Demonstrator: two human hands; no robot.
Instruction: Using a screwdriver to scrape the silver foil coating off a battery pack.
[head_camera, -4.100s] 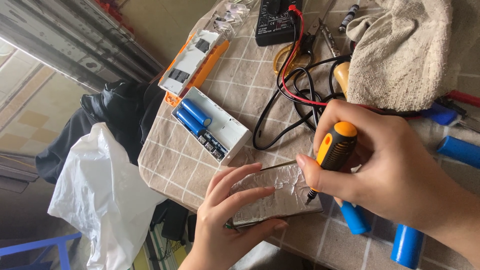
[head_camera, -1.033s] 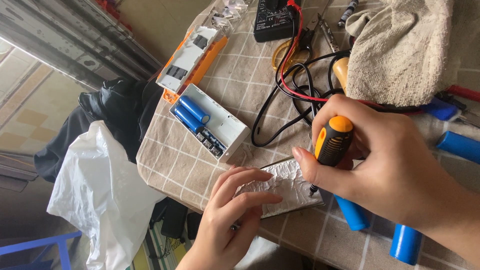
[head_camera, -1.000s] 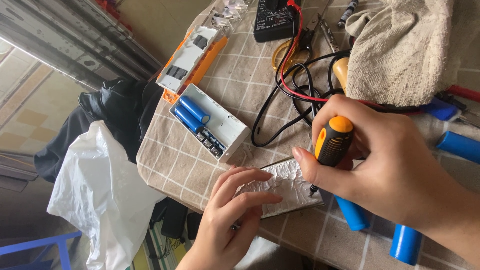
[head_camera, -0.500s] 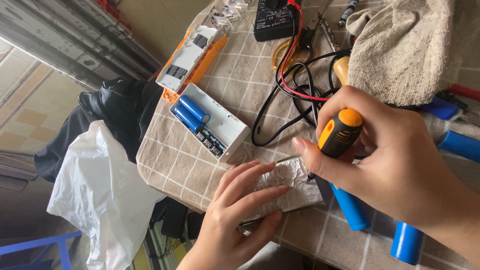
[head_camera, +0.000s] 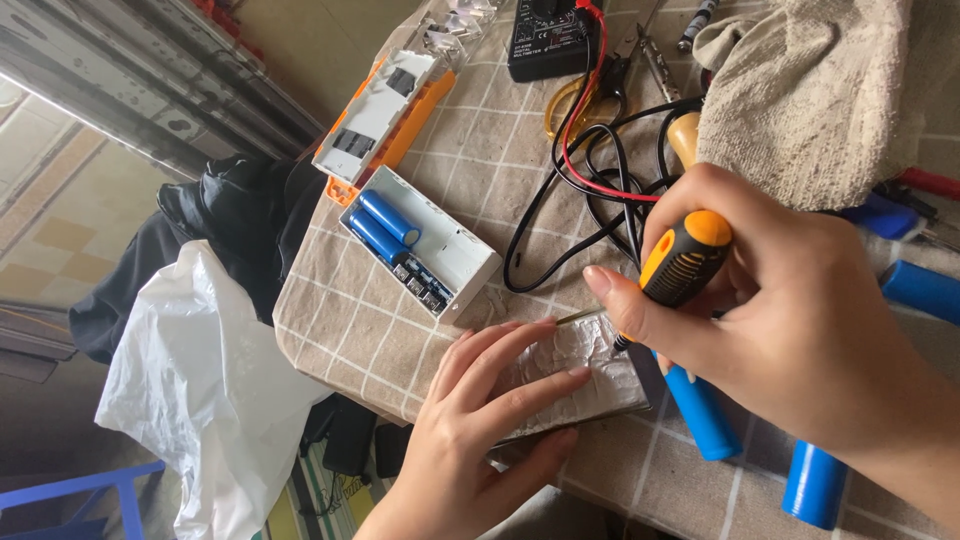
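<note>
Gripped in the right hand (head_camera: 800, 330), an orange-and-black screwdriver (head_camera: 685, 262) stood tilted, its tip at the edge of a foil-wrapped flat pack (head_camera: 585, 385) near the table's front edge. Left hand (head_camera: 480, 440) lay flat, fingers spread, pressing the pack onto the checked tablecloth (head_camera: 480, 150). Blue cylindrical cells (head_camera: 700, 415) lay just beside it.

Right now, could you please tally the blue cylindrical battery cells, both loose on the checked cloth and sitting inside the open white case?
Loose blue cylindrical cells on the checked cloth: 3
Blue cylindrical cells inside the open white plastic case: 2
Total: 5
</note>
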